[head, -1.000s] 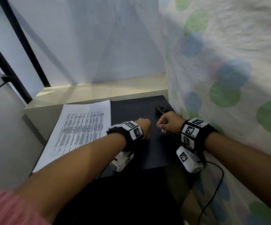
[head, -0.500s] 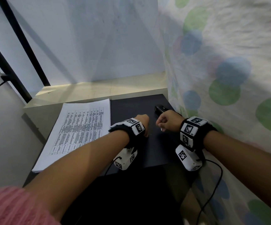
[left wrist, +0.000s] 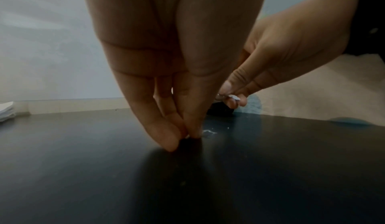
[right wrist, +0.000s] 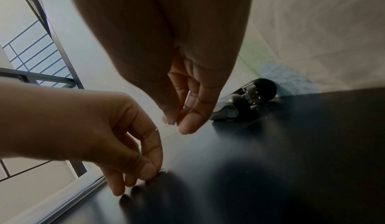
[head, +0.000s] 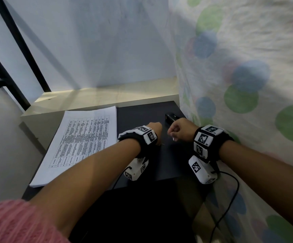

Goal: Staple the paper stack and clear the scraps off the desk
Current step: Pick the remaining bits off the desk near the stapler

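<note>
A printed paper stack (head: 82,141) lies on the left part of the black desk (head: 142,113). A black stapler (head: 171,117) lies at the far right, just beyond my right hand (head: 172,135). That hand hovers a little above the desk and pinches a small white paper scrap (left wrist: 234,97) between thumb and fingers. My left hand (left wrist: 186,138) points down with its fingertips pressed together on the desk, pinching what looks like a tiny scrap. Another small white scrap (left wrist: 208,131) lies on the desk just right of those fingertips.
A curtain with green and blue dots (head: 247,85) hangs close along the desk's right side. A pale ledge (head: 107,95) and wall stand behind the desk. A black cable (head: 229,199) hangs from my right wrist unit.
Both hands stay almost where they were. The left hand has edged slightly farther away over the desk.
</note>
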Available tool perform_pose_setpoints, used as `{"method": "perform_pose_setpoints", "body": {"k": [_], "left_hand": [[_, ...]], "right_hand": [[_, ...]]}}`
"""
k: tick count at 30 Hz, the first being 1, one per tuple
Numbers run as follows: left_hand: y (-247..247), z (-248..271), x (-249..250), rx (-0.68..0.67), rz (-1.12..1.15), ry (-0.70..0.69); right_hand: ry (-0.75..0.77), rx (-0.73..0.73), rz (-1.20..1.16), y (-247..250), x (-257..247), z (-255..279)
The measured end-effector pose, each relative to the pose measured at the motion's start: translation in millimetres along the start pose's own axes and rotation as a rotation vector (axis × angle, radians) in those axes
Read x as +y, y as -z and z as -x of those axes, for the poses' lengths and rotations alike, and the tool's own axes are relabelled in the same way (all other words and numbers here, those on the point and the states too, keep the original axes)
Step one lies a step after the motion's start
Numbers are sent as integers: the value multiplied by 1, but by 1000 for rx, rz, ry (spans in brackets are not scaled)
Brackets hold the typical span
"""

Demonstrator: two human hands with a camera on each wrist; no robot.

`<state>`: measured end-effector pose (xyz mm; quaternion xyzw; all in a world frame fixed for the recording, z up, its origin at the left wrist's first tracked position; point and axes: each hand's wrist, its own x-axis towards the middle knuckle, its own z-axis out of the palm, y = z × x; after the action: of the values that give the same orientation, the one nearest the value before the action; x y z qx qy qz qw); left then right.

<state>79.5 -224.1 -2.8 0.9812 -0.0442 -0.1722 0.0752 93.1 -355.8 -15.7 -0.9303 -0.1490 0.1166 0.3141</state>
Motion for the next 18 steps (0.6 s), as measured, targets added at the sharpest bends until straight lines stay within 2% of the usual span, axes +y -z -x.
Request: {"method": "perform_pose_setpoints", "body": {"k": [6,11,18], "left_hand": [[0,3,5,-20,-82,-37],[-2,4,1,-36,-33,-19],[6,7,-12,-127,23,34]], "right_hand": [[-17,1,5,0,2,0],[-22,-7,-4,0,1,4],[-30,-1,-5,3,0,6]]}}
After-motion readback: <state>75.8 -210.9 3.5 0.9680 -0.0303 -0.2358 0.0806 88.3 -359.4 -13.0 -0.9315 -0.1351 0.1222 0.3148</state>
